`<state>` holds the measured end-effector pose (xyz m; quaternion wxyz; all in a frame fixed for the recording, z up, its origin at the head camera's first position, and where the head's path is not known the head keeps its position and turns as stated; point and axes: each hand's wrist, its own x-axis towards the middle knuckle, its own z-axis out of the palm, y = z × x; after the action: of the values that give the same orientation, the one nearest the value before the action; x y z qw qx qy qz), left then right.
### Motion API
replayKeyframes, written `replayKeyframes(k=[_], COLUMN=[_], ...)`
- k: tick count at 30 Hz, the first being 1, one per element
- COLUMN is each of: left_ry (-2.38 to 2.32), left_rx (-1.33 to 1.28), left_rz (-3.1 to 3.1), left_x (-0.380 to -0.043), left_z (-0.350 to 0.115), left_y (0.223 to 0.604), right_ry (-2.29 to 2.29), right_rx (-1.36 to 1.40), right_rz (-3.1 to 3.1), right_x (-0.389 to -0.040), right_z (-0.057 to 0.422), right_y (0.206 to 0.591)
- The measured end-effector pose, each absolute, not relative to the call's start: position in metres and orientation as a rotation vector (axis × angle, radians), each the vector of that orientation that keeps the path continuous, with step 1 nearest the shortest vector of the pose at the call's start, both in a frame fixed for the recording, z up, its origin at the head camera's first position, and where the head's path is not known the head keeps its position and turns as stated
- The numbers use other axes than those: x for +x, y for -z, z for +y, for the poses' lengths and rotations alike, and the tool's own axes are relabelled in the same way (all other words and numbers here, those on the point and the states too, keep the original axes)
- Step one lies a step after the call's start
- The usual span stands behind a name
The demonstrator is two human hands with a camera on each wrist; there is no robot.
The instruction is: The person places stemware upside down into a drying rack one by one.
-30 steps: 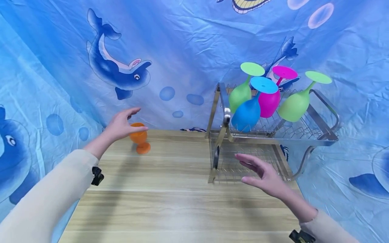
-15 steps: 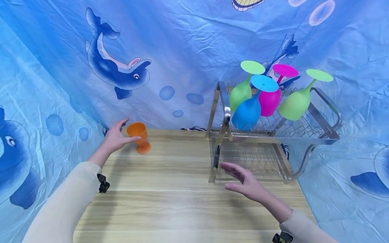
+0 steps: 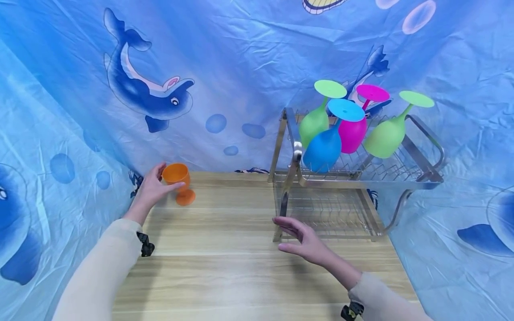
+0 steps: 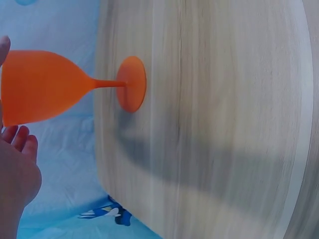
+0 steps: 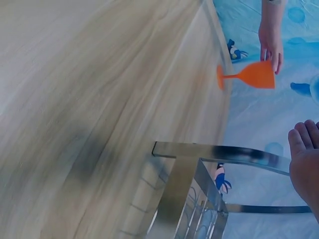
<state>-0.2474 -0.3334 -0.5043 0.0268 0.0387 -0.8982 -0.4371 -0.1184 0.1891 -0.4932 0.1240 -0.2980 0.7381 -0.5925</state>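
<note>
An orange goblet stands upright on the wooden table at the back left. My left hand reaches round its bowl, thumb in front and fingers behind. In the left wrist view, the thumb is right at the rim of the goblet, and the fingers lie close beside the bowl with a slight gap. My right hand holds nothing, fingers extended and thumb apart, in front of the left leg of a metal dish rack.
On the rack's upper tier, several goblets rest upside down: a blue goblet, a magenta goblet, a left green goblet and a right green goblet. A blue dolphin-print curtain surrounds the wooden table.
My left hand has come down and round the orange goblet's bowl. My right hand has moved left, to the front of the rack's leg. The goblets stay in place.
</note>
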Motion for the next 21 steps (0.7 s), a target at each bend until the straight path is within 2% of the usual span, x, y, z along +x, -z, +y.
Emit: replayKeyframes(k=[21], left_ry=[1.383], left_rx=[0.245], left_rz=[-2.68], left_x=[-0.253], left_z=[-0.322], left_y=[0.519], right_ry=[1.713], right_rx=[-0.893], right_rz=[2.184], right_x=[-0.123], right_z=[0.165], right_y=[0.5])
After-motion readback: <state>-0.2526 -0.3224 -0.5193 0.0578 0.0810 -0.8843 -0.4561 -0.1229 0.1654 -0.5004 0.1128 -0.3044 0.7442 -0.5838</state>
